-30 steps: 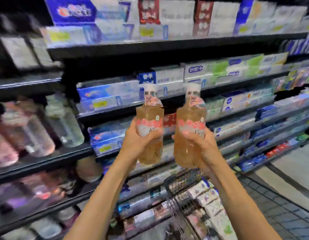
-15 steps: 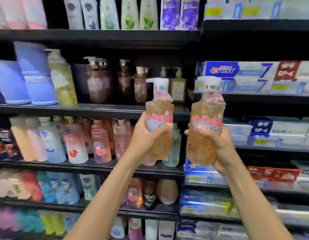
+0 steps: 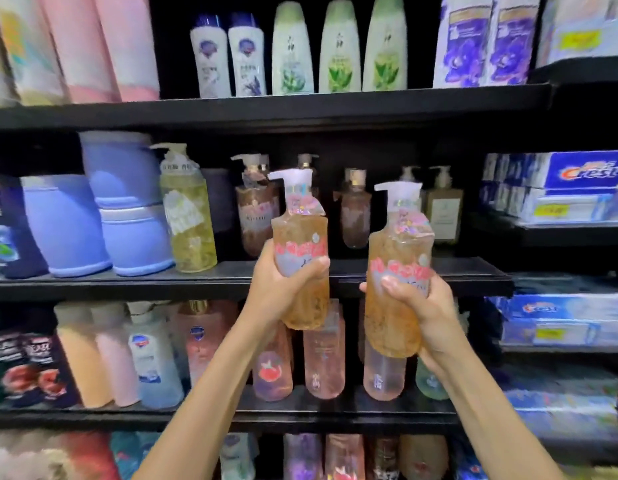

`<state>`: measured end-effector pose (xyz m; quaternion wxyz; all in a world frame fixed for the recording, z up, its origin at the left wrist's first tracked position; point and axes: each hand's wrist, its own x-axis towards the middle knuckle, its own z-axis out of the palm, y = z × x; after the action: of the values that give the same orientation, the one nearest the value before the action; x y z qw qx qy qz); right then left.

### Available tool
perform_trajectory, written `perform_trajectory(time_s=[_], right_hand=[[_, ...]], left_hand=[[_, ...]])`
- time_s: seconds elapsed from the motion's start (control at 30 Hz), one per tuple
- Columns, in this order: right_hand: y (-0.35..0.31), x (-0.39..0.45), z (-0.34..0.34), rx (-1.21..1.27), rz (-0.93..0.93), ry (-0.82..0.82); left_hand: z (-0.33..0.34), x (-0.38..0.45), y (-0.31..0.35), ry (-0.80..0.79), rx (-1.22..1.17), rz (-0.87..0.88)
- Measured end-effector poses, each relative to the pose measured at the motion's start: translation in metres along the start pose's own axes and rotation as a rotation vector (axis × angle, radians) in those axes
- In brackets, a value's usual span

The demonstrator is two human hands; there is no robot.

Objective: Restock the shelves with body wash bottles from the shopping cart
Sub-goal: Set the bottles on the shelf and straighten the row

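Black store shelving [image 3: 231, 277] of pump bottles now fills the view, toothpaste aisle swung aside, as the left hand [image 3: 280, 289] and right hand [image 3: 425, 306] each grip an amber clear-plastic pump bottle of body wash [image 3: 300, 258], raised level with matching stock, ready for placing.

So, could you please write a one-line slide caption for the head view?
Left hand and right hand each hold an orange pump bottle up before the bottle shelf.

Black shelving [image 3: 266, 109] – tiers packed, dim recesses behind.

Two orange bottles [image 3: 300, 268] [image 3: 397, 289] with white pump tops and pink labels stand upright, side by side, before the middle shelf [image 3: 162, 284].
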<state>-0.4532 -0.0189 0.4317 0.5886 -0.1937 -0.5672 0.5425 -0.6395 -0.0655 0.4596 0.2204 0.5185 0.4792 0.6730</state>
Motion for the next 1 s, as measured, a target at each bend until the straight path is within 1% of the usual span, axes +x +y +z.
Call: perform_trajectory(time_s=[0.17,0.33,0.43,0.57,0.7,0.77,0.87,0.97,1.0], right_hand=[[0.002,0.023,0.011,-0.033,-0.040,-0.053],[-0.004,0.040,0.011,-0.066,-0.102,-0.070],[-0.004,0.049,0.010,-0.062,-0.097,-0.059],[-0.002,0.055,0.009,-0.058,-0.076,-0.051],[-0.001,0.058,0.009,-0.068,-0.069,-0.037],[-0.002,0.058,0.011,-0.059,-0.063,-0.039],[-0.002,0.059,0.013,-0.038,-0.056,-0.037],[-0.004,0.059,0.015,-0.037,-0.062,-0.046],[-0.004,0.060,0.016,-0.036,-0.066,-0.048]], left_hand=[[-0.012,0.037,-0.006,-0.015,0.032,0.101],[-0.002,0.080,-0.012,-0.025,0.097,0.093],[0.006,0.098,-0.021,-0.011,0.171,0.026],[0.010,0.117,-0.033,-0.075,0.212,-0.031],[0.008,0.134,-0.042,-0.005,0.262,-0.176],[0.006,0.137,-0.044,-0.006,0.292,-0.210],[0.001,0.133,-0.043,-0.033,0.366,-0.150],[-0.006,0.124,-0.045,0.072,0.611,-0.059],[-0.006,0.122,-0.044,0.099,0.653,-0.034]])
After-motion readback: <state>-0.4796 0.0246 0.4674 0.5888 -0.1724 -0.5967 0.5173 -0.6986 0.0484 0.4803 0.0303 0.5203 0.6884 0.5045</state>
